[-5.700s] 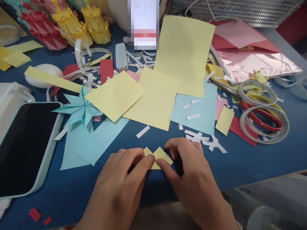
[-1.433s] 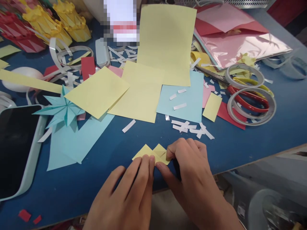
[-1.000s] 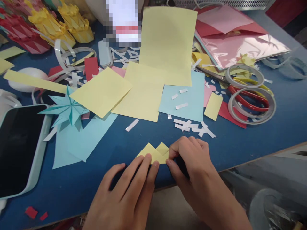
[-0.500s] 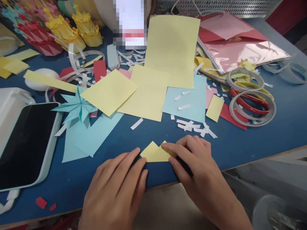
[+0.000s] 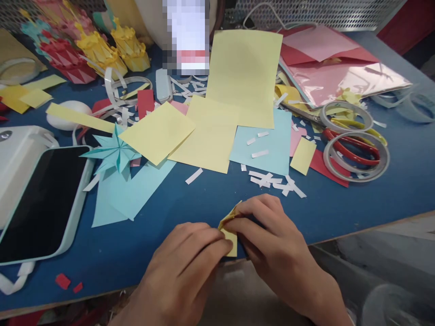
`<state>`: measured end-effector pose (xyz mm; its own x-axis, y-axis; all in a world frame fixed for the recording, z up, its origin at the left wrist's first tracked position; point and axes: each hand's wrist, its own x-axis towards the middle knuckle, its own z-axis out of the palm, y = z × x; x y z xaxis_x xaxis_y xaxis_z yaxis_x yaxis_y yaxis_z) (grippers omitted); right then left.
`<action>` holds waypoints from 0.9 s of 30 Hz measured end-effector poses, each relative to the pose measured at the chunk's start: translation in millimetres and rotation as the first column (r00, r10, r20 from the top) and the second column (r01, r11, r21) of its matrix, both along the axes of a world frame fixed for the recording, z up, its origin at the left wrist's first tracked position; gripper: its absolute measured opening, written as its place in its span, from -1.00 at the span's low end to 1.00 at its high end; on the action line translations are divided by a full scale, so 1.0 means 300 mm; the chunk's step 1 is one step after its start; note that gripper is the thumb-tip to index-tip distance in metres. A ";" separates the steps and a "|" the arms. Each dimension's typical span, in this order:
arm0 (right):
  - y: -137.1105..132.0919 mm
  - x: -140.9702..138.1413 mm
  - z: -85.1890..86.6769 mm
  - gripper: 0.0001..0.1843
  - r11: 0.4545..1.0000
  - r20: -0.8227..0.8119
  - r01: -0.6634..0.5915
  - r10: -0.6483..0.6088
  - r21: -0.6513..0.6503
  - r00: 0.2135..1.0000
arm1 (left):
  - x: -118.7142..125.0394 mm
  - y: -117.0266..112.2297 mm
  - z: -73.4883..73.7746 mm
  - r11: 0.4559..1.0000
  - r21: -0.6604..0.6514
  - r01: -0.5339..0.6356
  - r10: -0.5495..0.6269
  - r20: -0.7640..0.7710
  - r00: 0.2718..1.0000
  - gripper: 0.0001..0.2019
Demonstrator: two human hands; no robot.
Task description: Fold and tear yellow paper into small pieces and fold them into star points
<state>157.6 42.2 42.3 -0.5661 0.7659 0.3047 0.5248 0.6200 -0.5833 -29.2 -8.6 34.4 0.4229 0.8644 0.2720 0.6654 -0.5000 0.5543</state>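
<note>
A small folded piece of yellow paper (image 5: 231,244) is between my two hands at the front edge of the blue table. My left hand (image 5: 190,267) grips its lower left part, with the fingertips pressed on the paper. Pinched in the fingers of my right hand (image 5: 272,240) is the upper right part, which is lifted and bent. Fingers cover much of the paper, so its full shape is hidden. Just beyond the hands lie a white paper strip (image 5: 194,176) and a heap of white strips (image 5: 263,179).
Yellow sheets (image 5: 210,145) and a light blue sheet (image 5: 263,149) lie behind. A blue paper star (image 5: 118,151) and a phone (image 5: 44,203) are at left. Rolls of tape (image 5: 385,156) overlap red-handled scissors (image 5: 356,151) at right. Folded paper figures (image 5: 98,52) stand at back left.
The yellow paper lay flat with two points upward; now it is turned, its upper part raised and bent. Both hands have closed in on it, the left moving right.
</note>
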 end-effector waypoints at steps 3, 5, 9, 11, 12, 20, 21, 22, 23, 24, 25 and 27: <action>-0.001 0.019 -0.007 -0.71 0.998 -0.028 -0.058 0.057 -0.027 0.998 | -0.018 0.003 -0.010 0.999 -0.026 0.044 -0.047 -0.084 0.995 -0.76; -0.006 0.032 -0.005 -0.67 0.996 -0.017 -0.081 0.081 -0.049 0.997 | -0.025 0.007 -0.005 0.999 -0.031 0.016 -0.020 -0.155 0.988 -0.82; -0.020 0.048 0.013 -0.68 0.985 -0.017 -0.138 0.137 -0.108 0.990 | -0.021 0.014 0.017 0.996 -0.072 -0.048 0.035 -0.171 0.985 -0.87; -0.025 0.049 0.023 -0.75 0.974 0.005 -0.150 0.153 -0.168 0.988 | -0.016 0.018 0.023 0.992 -0.109 -0.066 0.048 -0.163 0.985 -0.89; -0.027 0.047 0.027 -0.80 0.970 0.022 -0.145 0.152 -0.194 0.988 | -0.013 0.021 0.024 0.990 -0.123 -0.067 0.046 -0.162 0.986 -0.90; -0.039 0.014 0.035 -0.81 0.972 0.050 -0.043 0.056 -0.232 0.997 | -0.013 0.026 0.020 0.980 -0.171 -0.101 0.078 -0.137 0.988 -0.84; -0.041 0.012 0.036 -0.81 0.970 0.049 -0.032 0.045 -0.242 0.998 | -0.013 0.027 0.022 0.978 -0.180 -0.105 0.082 -0.135 0.987 -0.83; -0.042 0.010 0.037 -0.81 0.969 0.046 -0.021 0.034 -0.245 0.998 | -0.013 0.028 0.025 0.977 -0.185 -0.106 0.083 -0.131 0.988 -0.83; -0.043 0.009 0.038 -0.81 0.968 0.048 -0.007 0.020 -0.252 0.999 | -0.012 0.029 0.029 0.977 -0.187 -0.104 0.081 -0.126 0.989 -0.82; -0.043 0.008 0.038 -0.82 0.967 0.044 0.008 0.003 -0.253 0.999 | -0.011 0.030 0.033 0.977 -0.189 -0.097 0.075 -0.119 0.990 -0.81; -0.042 0.007 0.039 -0.83 0.968 0.040 0.019 -0.010 -0.252 0.999 | -0.010 0.031 0.038 0.978 -0.189 -0.088 0.067 -0.112 0.991 -0.81; -0.041 0.006 0.039 -0.84 0.969 0.024 0.036 -0.032 -0.245 0.999 | -0.006 0.031 0.045 0.979 -0.193 -0.067 0.046 -0.112 0.993 -0.76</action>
